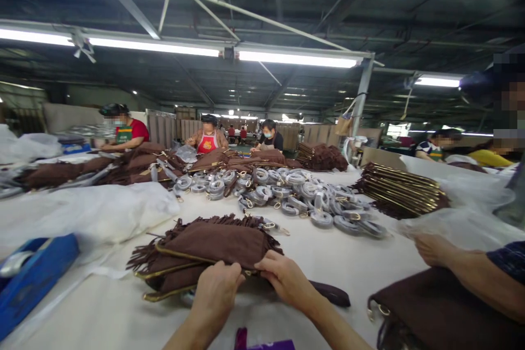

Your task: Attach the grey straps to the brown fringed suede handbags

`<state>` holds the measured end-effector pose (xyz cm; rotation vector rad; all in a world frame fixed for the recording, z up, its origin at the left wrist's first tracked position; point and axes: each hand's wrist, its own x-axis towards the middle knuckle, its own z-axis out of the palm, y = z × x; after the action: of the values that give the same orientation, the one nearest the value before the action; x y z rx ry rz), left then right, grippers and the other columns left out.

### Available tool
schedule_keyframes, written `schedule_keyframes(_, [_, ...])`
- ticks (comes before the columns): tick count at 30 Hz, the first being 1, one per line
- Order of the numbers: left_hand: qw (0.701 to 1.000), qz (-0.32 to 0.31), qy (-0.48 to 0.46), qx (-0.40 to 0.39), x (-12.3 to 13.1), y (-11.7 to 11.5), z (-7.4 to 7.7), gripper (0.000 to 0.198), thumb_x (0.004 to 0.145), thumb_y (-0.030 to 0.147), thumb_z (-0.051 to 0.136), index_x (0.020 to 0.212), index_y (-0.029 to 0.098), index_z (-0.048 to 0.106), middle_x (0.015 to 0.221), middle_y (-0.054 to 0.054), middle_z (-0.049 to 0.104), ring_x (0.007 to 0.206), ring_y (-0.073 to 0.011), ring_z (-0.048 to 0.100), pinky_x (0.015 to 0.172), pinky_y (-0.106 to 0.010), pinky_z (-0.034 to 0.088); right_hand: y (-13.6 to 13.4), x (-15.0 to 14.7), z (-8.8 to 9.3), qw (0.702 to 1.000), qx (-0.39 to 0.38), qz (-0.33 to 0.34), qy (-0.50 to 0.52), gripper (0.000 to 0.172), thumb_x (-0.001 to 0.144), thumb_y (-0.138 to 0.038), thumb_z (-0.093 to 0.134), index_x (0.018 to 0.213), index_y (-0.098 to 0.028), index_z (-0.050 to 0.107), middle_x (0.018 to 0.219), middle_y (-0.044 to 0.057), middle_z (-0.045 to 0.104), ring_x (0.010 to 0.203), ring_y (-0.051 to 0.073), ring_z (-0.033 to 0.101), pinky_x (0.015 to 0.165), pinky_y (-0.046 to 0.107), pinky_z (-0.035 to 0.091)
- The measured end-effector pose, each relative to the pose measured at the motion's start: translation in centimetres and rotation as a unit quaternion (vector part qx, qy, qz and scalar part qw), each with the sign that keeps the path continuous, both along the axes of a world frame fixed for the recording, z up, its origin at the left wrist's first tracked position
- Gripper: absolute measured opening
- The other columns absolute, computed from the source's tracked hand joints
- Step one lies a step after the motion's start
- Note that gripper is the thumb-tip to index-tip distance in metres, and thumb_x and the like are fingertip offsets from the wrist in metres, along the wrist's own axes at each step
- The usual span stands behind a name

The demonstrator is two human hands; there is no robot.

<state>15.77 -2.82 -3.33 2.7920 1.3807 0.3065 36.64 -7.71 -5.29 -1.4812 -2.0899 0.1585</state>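
Observation:
In front of me a small stack of dark brown fringed bags [217, 240] with gold-coloured edges lies on the white table [328, 262]. My left hand [217, 292] is closed on the near gold edge of the top bag, knuckles up. Just right of it, my right hand [287, 279] pinches the same edge between thumb and fingers. Fringe spreads out on the stack's far and left sides. A dark brown strap-like piece [330, 292] sticks out from under my right wrist. My palms hide part of the lower bags.
Clear-wrapped grey strap coils [303, 191] are heaped beyond the stack. At left lies a blue tape dispenser [39, 279]; a purple item [270, 345] shows at the bottom. On the right, a co-worker's hand [437, 251] is above another brown bag [451, 306], near stacked gold-edged bags [402, 188].

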Motion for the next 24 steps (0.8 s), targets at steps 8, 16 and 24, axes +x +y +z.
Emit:
schedule_keyframes(8, [0.987, 0.150, 0.059, 0.027, -15.7, 8.3, 1.7, 0.034, 0.095, 0.029, 0.034, 0.091, 0.021, 0.066, 0.086, -0.009, 0.070, 0.085, -0.0259, 0.066, 0.073, -0.034, 0.046, 0.2, 4.6, -0.8, 0.995, -0.013, -0.094, -0.040, 0.034, 0.089, -0.014, 0.037, 0.101, -0.023, 0.068, 0.096, 0.006, 0.064, 0.087, 0.018, 0.062, 0.078, 0.028, 0.047])
schedule_keyframes(16, [0.990, 0.008, -0.139, 0.034, -15.6, 5.3, -0.4, 0.028, 0.093, 0.023, 0.035, 0.093, 0.019, 0.063, 0.097, -0.007, 0.063, 0.090, -0.0209, 0.061, 0.083, -0.032, 0.047, -1.4, -1.6, 0.2, 0.994, 0.050, -0.044, -0.086, 0.031, 0.091, -0.014, 0.036, 0.098, -0.021, 0.065, 0.098, 0.009, 0.065, 0.090, 0.020, 0.062, 0.079, 0.031, 0.046])
schedule_keyframes(24, [0.979, -0.049, -0.187, -0.064, -17.7, 0.6, -1.8, 0.026, 0.091, 0.021, 0.039, 0.093, 0.020, 0.064, 0.106, -0.006, 0.064, 0.097, -0.0179, 0.060, 0.089, -0.029, 0.046, -3.6, -8.9, -1.5, 0.976, -0.082, 0.155, -0.125, 0.020, 0.091, -0.018, 0.046, 0.091, -0.023, 0.065, 0.081, 0.002, 0.069, 0.074, 0.015, 0.065, 0.064, 0.022, 0.041])
